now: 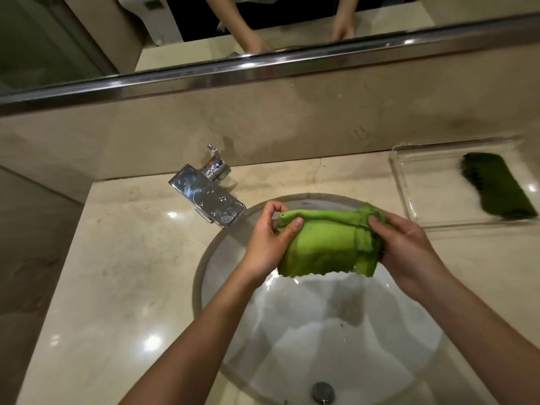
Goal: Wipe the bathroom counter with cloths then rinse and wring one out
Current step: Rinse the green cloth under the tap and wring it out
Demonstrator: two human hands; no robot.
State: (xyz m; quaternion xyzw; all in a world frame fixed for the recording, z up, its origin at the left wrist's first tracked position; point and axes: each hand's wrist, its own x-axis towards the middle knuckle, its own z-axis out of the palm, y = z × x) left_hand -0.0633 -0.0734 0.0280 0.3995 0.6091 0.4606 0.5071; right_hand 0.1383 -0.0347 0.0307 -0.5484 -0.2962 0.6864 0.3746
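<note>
Above the white sink (394, 331), the left hand (267, 244) and right hand (409, 252) each pinch an end of a light green cloth (324, 247); a darker cloth (496, 185) lies in a clear tray (409, 194).

A chrome faucet (209, 197) with a flat, water-spotted spout stands just left of the fingers (273, 207), its tip over the rim of the white oval basin (336, 331) that lies below them. The basin's metal drain (323, 392) sits well below them, at the near edge. Right of the fingers rests a clear tray (432, 194). Beyond them rise a beige stone backsplash (263, 127) and a steel-edged mirror (87, 33).
</note>
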